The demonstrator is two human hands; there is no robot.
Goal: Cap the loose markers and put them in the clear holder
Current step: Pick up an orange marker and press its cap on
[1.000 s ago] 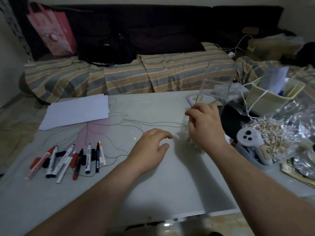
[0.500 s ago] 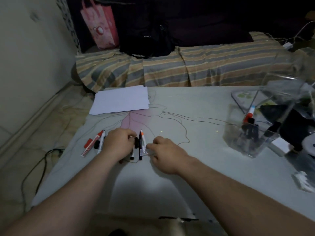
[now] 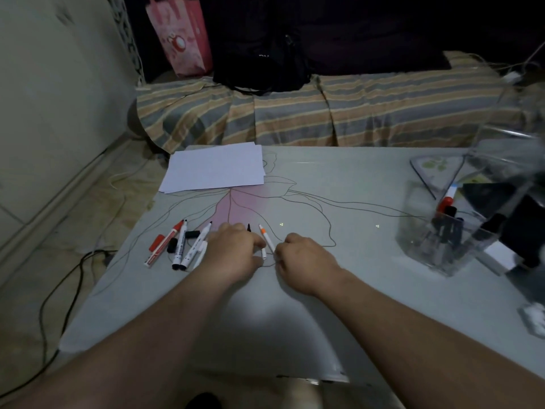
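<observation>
Several loose markers (image 3: 180, 245) lie uncapped at the table's left, with black caps (image 3: 192, 234) and a red cap (image 3: 156, 242) among them. My left hand (image 3: 236, 250) rests curled on the right part of this group. A black marker tip (image 3: 248, 227) pokes out beyond its knuckles, and what the hand grips is hidden. My right hand (image 3: 300, 259) pinches the lower end of an orange-tipped marker (image 3: 266, 237), which lies slanted between the hands. The clear holder (image 3: 418, 246) stands at the right with a few capped markers upright inside, one red-capped.
A stack of white paper (image 3: 215, 166) lies at the table's far left. Dark clutter and a white block (image 3: 501, 255) crowd the right edge behind the holder. A striped sofa (image 3: 324, 113) runs along the far side. Cables (image 3: 59, 293) trail on the floor left.
Both hands left the holder and came over to the marker pile. Since half a second ago the orange-tipped marker has tilted right into my right fingers, and my left hand has slid right.
</observation>
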